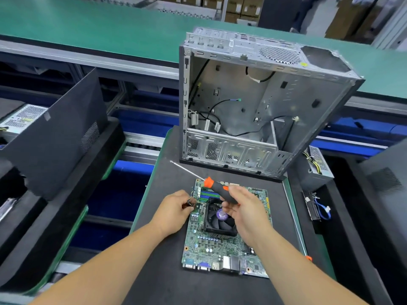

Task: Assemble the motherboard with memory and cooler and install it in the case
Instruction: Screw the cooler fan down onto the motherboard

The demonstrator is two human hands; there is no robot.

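Green motherboard [220,245] with black square cooler fan [220,219]: lying lower centre on black desk mat [167,172], below open grey steel case [253,111]. Left hand [176,208] pinching fan cable [191,203]; right hand [242,208] gripping orange-and-black screwdriver [214,187]. Likely plugging cable; next, seating connector on header.

Both bare forearms reach forward from the bottom of the view, converging toward the middle of the black mat. The left hand [174,209] sits low, wrist bent slightly inward, its fingers curled with thumb and fingertips pinching a small dark wire loop [190,203] at its right side. The right hand [244,208] hovers just beside it, a little higher, palm turned left, fingers wrapped round the black and orange handle of a screwdriver [217,188], whose shaft angles up and away to the left. The two hands are near each other but apart.
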